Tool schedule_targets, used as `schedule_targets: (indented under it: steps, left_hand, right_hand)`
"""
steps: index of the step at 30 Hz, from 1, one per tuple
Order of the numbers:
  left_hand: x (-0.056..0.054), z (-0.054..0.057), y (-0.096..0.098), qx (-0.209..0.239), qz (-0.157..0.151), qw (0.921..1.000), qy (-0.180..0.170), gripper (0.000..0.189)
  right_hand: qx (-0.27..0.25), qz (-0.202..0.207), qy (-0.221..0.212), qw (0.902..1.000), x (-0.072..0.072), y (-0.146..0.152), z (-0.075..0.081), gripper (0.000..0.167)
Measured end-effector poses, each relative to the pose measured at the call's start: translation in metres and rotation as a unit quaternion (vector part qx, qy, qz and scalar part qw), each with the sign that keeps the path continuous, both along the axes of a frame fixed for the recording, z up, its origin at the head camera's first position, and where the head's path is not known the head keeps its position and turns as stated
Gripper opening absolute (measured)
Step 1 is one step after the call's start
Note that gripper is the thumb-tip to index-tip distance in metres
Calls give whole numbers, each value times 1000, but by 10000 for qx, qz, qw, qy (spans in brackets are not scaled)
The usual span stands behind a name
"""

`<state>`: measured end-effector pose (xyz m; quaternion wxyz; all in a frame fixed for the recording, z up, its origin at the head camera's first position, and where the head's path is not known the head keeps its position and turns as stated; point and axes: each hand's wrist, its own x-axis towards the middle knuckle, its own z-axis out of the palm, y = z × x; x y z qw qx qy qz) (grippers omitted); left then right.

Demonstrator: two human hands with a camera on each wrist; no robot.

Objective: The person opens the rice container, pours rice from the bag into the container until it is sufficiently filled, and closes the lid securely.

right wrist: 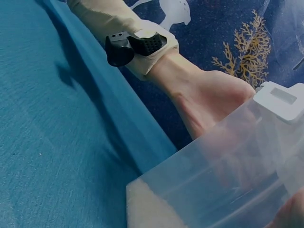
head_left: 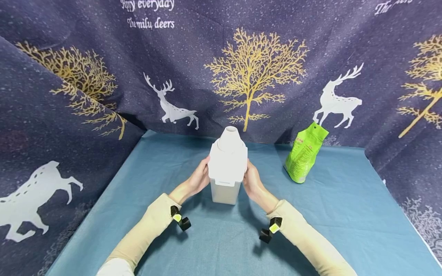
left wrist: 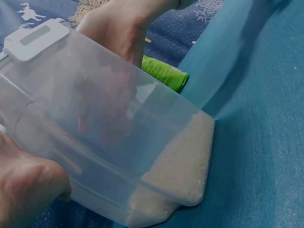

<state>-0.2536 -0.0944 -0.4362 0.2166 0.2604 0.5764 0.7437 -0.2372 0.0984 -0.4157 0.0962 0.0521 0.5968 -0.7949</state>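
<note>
A translucent storage container with a white lid (head_left: 225,193) is in front of the person, at the middle of the blue-covered desk (head_left: 221,245); I cannot tell surely whether its base touches the cloth. The left hand (head_left: 198,178) grips the container at its left side, and the right hand (head_left: 253,183) grips it at its right side. The fingers of both hands reach round the walls and hold the container between them; the fingertips are blurred behind the plastic, so I cannot tell their exact bend. On top of the container sits a white cone-shaped piece (head_left: 230,140), with the narrow end upward. Inside the container, at its bottom, lie white grains (left wrist: 178,166).

A bright green printed bag (head_left: 305,153) is to the right of the container, well apart from it. Behind the container hangs a dark blue cloth (head_left: 193,50) with white deer and golden trees. Nearer to the person than the container, each beige sleeve (head_left: 148,226) carries a small black camera (head_left: 185,224) at the wrist.
</note>
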Motion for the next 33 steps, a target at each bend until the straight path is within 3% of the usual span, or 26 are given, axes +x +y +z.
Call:
schedule_targets:
  steps: [11, 23, 33]
  left_hand:
    - [4, 0, 11, -292, -172, 9994, 119, 58]
    - [10, 2, 20, -607, -427, 9971, 187, 59]
    - [16, 4, 28, -943, -344, 9949, 43, 63]
  right_hand:
    - [-130, -199, 76, 9997, 4, 9, -2, 34]
    - [378, -184, 141, 9990, 10, 22, -3, 49]
    - [598, -244, 110, 9979, 19, 30, -2, 52]
